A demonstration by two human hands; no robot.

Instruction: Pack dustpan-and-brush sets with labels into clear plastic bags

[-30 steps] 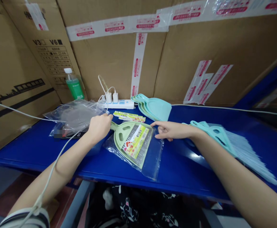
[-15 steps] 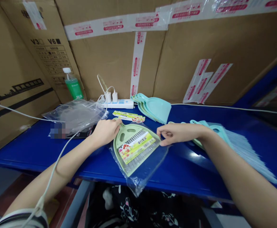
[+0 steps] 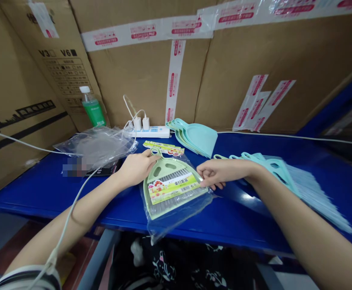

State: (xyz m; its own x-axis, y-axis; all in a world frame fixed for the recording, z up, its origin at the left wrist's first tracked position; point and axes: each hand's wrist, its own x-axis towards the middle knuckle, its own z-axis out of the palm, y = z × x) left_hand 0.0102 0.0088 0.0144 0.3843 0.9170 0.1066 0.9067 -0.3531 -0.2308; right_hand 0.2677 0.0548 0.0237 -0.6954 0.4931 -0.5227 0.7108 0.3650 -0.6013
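A light green dustpan with a small brush and a printed label (image 3: pixel 169 187) lies inside a clear plastic bag on the blue table (image 3: pixel 43 189), its handle pointing away from me. My left hand (image 3: pixel 136 167) grips the bag and the dustpan's upper left edge by the handle. My right hand (image 3: pixel 216 173) pinches the bag at the dustpan's right corner, fingers curled.
Stacked teal dustpans (image 3: pixel 195 137) lie behind, teal brushes (image 3: pixel 287 177) at the right under my forearm. Loose clear bags (image 3: pixel 95 147), printed labels (image 3: pixel 163 148), a white power strip (image 3: pixel 151 131) and a green bottle (image 3: pixel 93 106) stand at the back left. Cardboard boxes wall the rear.
The bagged dustpan has turned clockwise and slid toward me, handle now pointing straight away. Both hands followed it, the right closing from flat fingers into a pinch on the bag.
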